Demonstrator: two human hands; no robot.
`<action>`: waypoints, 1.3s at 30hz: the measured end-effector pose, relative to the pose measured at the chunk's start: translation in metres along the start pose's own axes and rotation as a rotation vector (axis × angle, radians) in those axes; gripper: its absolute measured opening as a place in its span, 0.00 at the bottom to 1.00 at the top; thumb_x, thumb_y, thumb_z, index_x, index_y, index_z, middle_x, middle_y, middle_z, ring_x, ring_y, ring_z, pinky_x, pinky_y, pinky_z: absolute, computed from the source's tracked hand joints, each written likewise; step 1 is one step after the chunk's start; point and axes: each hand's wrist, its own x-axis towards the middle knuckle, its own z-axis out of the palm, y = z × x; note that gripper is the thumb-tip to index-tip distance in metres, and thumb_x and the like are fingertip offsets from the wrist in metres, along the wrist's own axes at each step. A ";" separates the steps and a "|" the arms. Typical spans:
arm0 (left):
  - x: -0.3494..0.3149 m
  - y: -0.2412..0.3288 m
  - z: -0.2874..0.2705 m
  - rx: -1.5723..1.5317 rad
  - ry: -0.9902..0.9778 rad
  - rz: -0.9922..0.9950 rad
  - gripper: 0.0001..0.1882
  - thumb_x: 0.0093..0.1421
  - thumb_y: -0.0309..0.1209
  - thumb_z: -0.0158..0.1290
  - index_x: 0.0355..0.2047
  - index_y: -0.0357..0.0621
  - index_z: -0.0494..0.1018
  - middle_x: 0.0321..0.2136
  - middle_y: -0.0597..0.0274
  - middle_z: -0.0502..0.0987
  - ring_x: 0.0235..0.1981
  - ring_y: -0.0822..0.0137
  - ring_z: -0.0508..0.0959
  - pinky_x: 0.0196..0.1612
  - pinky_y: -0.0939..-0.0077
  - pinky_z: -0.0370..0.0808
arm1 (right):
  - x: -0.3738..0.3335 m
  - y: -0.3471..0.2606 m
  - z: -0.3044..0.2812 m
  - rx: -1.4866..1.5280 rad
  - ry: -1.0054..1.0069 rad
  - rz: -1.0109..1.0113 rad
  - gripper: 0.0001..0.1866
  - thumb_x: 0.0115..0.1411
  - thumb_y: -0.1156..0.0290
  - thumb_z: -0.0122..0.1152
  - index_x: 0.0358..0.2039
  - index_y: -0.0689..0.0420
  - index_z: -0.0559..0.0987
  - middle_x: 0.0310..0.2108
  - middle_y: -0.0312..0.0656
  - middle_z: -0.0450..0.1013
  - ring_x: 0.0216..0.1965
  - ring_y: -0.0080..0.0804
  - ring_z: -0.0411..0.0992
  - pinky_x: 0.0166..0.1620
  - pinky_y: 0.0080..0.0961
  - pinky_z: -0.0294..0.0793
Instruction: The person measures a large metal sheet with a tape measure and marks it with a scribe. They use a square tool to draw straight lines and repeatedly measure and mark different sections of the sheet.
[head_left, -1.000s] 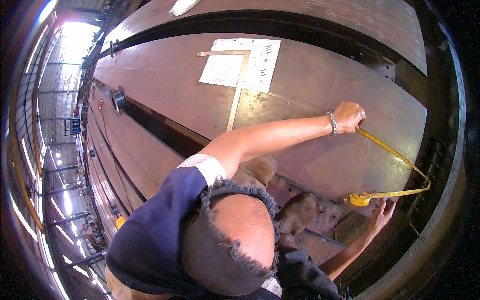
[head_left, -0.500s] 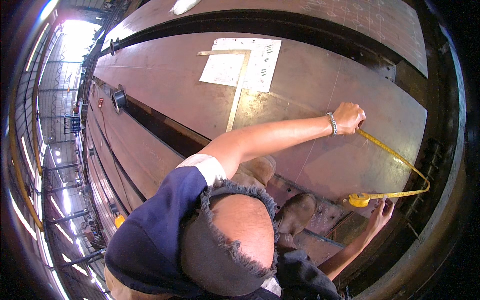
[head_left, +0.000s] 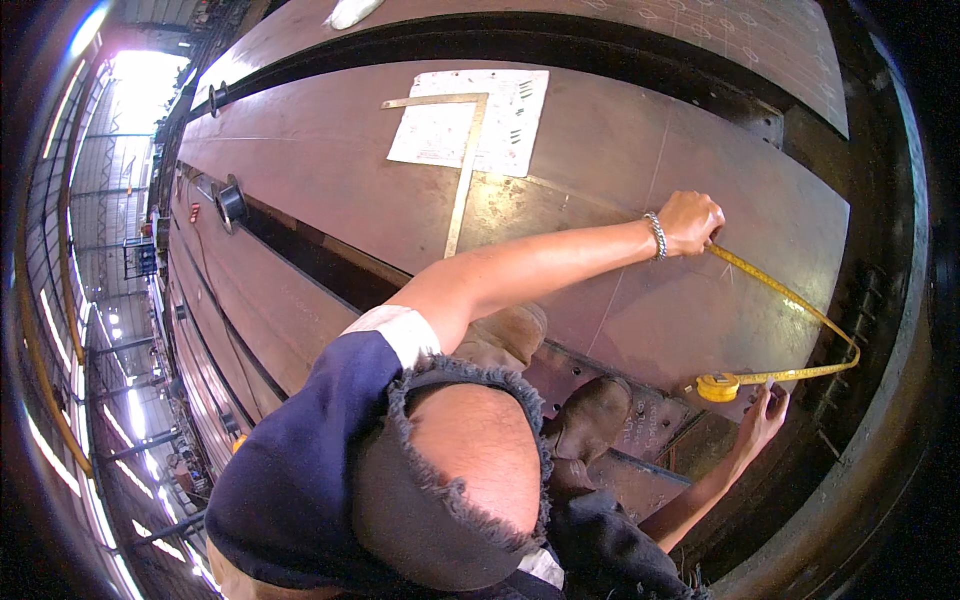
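Observation:
My left hand (head_left: 692, 223), a bracelet at its wrist, is closed on the blade end of a yellow tape measure (head_left: 718, 387). From this fist the blade runs right, bends sharply beyond the steel plate's (head_left: 640, 290) edge and comes back to the case near the plate's near right edge. Just below the returning blade is my right hand (head_left: 762, 425). Its fingers are drawn together on what looks like a small pale stick (head_left: 770, 382), partly hidden by them. Thin pale lines cross the plate beside my left hand.
A metal square (head_left: 465, 170) lies across a white paper sheet (head_left: 518, 125) on the plate. Dark gaps separate it from neighbouring plates. A black flanged spool (head_left: 231, 204) stands at left. My boots (head_left: 592, 425) and bent knee (head_left: 480, 450) are close below. A curved metal edge (head_left: 900, 400) runs along the right.
Both hands keep their grip and place on the tape and plate. The whole view has shifted slightly, so the plate and paper appear a little farther up and left.

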 end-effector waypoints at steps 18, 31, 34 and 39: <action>0.000 -0.002 -0.005 -0.029 -0.085 0.023 0.04 0.52 0.27 0.60 0.29 0.43 0.80 0.30 0.58 0.82 0.33 0.55 0.81 0.36 0.59 0.77 | 0.000 -0.026 0.017 -0.063 0.120 -0.048 0.08 0.66 0.70 0.60 0.39 0.61 0.77 0.27 0.33 0.73 0.28 0.17 0.69 0.30 0.18 0.71; 0.001 0.000 -0.008 -0.012 -0.099 0.011 0.04 0.52 0.27 0.59 0.29 0.42 0.79 0.30 0.57 0.81 0.34 0.55 0.81 0.37 0.60 0.76 | 0.001 -0.046 0.020 -0.022 0.151 -0.067 0.08 0.63 0.74 0.61 0.41 0.63 0.79 0.29 0.34 0.75 0.29 0.18 0.71 0.33 0.17 0.72; 0.002 -0.004 -0.005 0.016 -0.069 0.075 0.04 0.52 0.28 0.59 0.29 0.43 0.79 0.30 0.59 0.81 0.34 0.55 0.80 0.36 0.59 0.76 | 0.011 -0.056 0.018 -0.079 0.195 -0.148 0.10 0.62 0.72 0.63 0.42 0.63 0.81 0.30 0.35 0.77 0.31 0.18 0.73 0.35 0.18 0.74; 0.004 -0.001 -0.009 -0.016 -0.085 0.055 0.06 0.52 0.28 0.61 0.30 0.40 0.78 0.29 0.53 0.80 0.33 0.53 0.81 0.36 0.61 0.75 | 0.049 -0.070 0.024 -0.172 0.295 -0.223 0.08 0.57 0.72 0.64 0.36 0.62 0.82 0.33 0.47 0.79 0.33 0.37 0.79 0.40 0.31 0.77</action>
